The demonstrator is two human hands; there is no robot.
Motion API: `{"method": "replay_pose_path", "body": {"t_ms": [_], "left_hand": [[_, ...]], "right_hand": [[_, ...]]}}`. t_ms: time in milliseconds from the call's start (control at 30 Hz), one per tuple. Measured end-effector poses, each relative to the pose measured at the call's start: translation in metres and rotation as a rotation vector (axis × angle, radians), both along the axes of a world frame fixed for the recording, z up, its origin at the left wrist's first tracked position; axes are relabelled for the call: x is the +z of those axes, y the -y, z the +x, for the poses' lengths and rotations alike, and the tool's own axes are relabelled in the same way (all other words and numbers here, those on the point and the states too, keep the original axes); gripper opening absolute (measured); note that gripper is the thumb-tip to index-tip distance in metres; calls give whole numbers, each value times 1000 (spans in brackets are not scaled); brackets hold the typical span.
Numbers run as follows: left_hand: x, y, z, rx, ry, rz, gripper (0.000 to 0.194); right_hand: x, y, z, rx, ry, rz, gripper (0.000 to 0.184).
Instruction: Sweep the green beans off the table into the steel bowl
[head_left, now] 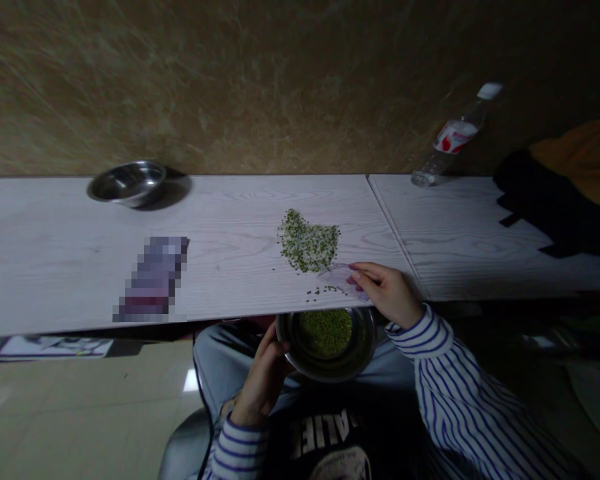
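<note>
Pale tabletop point(230, 280) carries scattered green beans point(307, 250), beside which I have the fingers of the right hand point(389, 292) pinching a clear plastic piece point(336, 275), those of the left hand point(267, 375) grasping a metal bowl point(330, 373), presumably held below the edge to catch strays.

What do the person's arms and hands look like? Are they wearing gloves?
No gloves! The left hand and right hand are both bare, with ordinary fingers. The left sleeve and right sleeve are long and white with dark blue stripes, and both reach down to the wrists.
</note>
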State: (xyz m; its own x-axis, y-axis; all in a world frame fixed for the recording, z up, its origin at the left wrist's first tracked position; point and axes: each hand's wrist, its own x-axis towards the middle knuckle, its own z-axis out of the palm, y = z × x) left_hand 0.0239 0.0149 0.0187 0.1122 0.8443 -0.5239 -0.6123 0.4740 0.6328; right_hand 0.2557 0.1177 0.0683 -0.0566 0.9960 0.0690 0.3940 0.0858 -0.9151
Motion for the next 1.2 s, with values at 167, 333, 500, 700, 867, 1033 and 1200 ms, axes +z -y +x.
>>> {"method": "replay_pose_path", "body": {"t_ms": [167,333,500,700,867,1033,1200], "left_hand": [[-1,1,0,3,-1,2,51],[-2,2,-4,6,-17,6,53],[1,5,-8,21,-39,5,48],[1,7,-11,37,-15,12,51],[0,7,-11,32,-26,8,48],[0,6,-10,16,-26,12,50],[0,6,-10,21,-8,27,48]], "right_hand": [[1,7,-14,60,-17,-22,28],[3,-4,-11,57,1,27,29],[3,-16,-19,174,47,25,29],[7,-16,-27,276,71,0,26],[11,-10,-26,352,60,-26,27],[15,-5,-20,352,55,-30,27],[12,-7,-15,209,68,18,29]]}}
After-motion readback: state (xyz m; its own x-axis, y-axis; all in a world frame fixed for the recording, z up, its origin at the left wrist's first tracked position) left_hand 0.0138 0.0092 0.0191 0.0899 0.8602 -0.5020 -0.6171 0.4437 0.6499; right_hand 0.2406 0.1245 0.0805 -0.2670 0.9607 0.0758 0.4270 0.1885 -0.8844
